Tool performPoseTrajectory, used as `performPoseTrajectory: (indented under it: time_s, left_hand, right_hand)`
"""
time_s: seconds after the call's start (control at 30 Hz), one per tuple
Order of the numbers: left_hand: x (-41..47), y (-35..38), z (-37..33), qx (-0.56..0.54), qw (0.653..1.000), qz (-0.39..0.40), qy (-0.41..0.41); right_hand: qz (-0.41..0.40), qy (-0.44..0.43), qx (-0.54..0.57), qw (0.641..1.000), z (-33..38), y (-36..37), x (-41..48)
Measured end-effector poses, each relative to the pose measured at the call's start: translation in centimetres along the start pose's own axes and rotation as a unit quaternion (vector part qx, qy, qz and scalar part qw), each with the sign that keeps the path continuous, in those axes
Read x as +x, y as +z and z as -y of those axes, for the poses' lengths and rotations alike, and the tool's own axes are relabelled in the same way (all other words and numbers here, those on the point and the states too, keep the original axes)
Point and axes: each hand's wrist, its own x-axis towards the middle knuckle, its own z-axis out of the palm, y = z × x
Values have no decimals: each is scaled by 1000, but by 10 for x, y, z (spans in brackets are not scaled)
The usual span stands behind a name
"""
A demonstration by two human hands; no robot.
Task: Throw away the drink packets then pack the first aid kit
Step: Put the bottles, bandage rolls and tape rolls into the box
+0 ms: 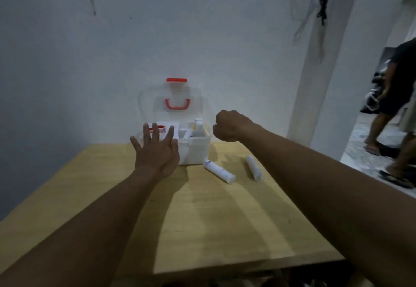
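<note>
A white first aid kit box (195, 149) stands open at the far edge of the wooden table (202, 219), its clear lid (176, 100) with red handle and latch leaning back against the wall. White bottles and a red-rimmed item sit inside. My left hand (155, 149) hovers with fingers spread in front of the box's left half, holding nothing. My right hand (231, 127) is curled just right of the box's rim; whether it holds anything is hidden. Two white bandage rolls (219, 171) (254, 168) lie on the table right of the box.
A white wall rises right behind the table. A black cable (322, 5) hangs at the upper right. Through a doorway on the right another person (396, 106) in dark clothes and sandals walks on the floor.
</note>
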Motion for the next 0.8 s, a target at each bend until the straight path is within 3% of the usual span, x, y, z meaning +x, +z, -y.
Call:
performPoseTrajectory:
  time_s: [0.17, 0.37, 0.6, 0.8]
  left_hand:
    - [1, -3, 0, -8, 999, 33, -5]
    - [2, -1, 1, -14, 999, 37, -2]
    - [-1, -1, 1, -21, 999, 28, 0]
    - [-1, 0, 1, -36, 999, 12, -4]
  right_hand:
    - [93, 103, -16, 990, -23, 13, -38]
    - [224, 141, -29, 964, -25, 35, -64]
    - [73, 122, 19, 990, -26, 62, -50]
    - [81, 100, 38, 991, -31, 54, -49]
